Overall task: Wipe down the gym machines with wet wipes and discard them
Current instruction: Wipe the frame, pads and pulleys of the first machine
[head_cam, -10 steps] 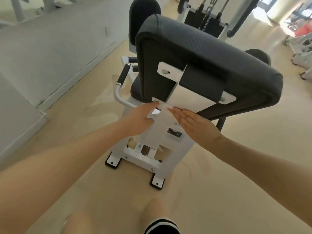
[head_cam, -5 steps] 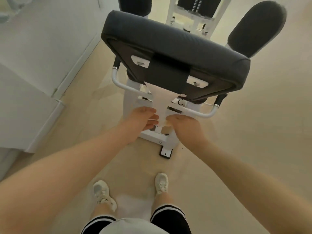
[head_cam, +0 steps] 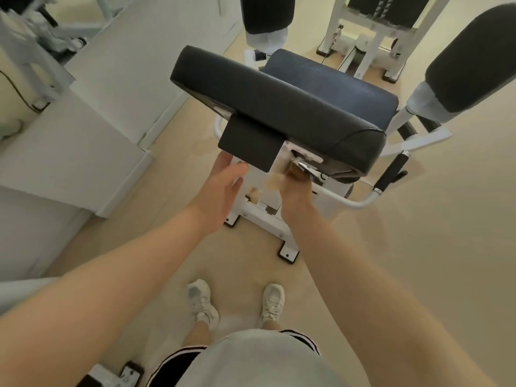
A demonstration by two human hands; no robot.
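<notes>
Hands are parting: left hand (head_cam: pixel 223 188) is spreading off the frame (head_cam: pixel 259 210), right hand (head_cam: pixel 296 188), grip unclear, is reaching under the pad (head_cam: pixel 279 107); wiping is shifting there.

Back pad (head_cam: pixel 279 107): black, matte, faint woven texture. Seat cushion (head_cam: pixel 343 88): dark navy with a fine dotted weave. Machine frame (head_cam: pixel 262 216): white, with black foot caps. Handle grip (head_cam: pixel 392 170): black with a chrome collar. Floor (head_cam: pixel 418 247): pale beige, plain. Shoes (head_cam: pixel 201 300): white. Shorts (head_cam: pixel 178 361): black with white stripes along the hem. Shirt (head_cam: pixel 257 358): light grey.
</notes>
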